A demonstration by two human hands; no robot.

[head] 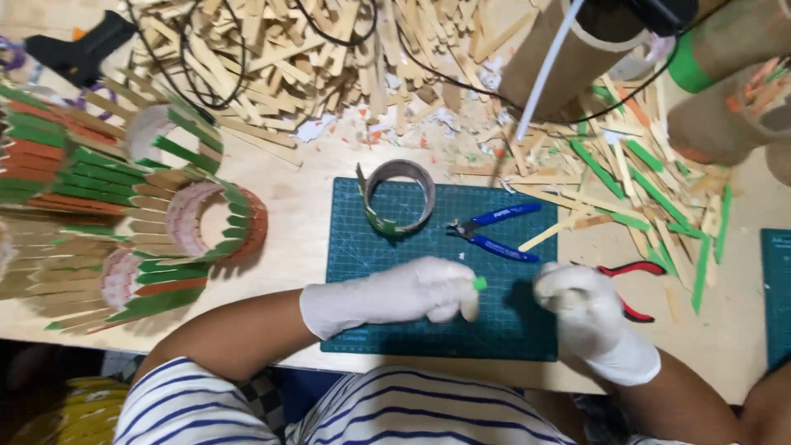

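The left hand (395, 298), in a white glove, pinches a small green stick piece (479, 283) at its fingertips, over the near half of the green cutting mat (371, 247). The grip of the right hand (587, 309), also gloved, is curled into a fist just right of the mat's near right corner; whether it holds anything cannot be told.

Beyond the hands, on the mat's far edge, stands a cardboard ring (400, 196) with a few sticks fixed to it. Blue-handled cutters (493, 233) lie on the mat's right side; red-handled pliers (633, 284) lie just off the mat, beside the right hand.

Hazards, as judged from this position:
- The green piece is short and held only at its tip; glove material reduces feel, so it may slip and drop among the loose sticks (643, 181) on the desk (297, 206) right of the mat.
- The right hand sits close to the pliers; a sideways motion could knock them.
- Black cables (189, 58) cross the stick pile beyond the mat and could snag.
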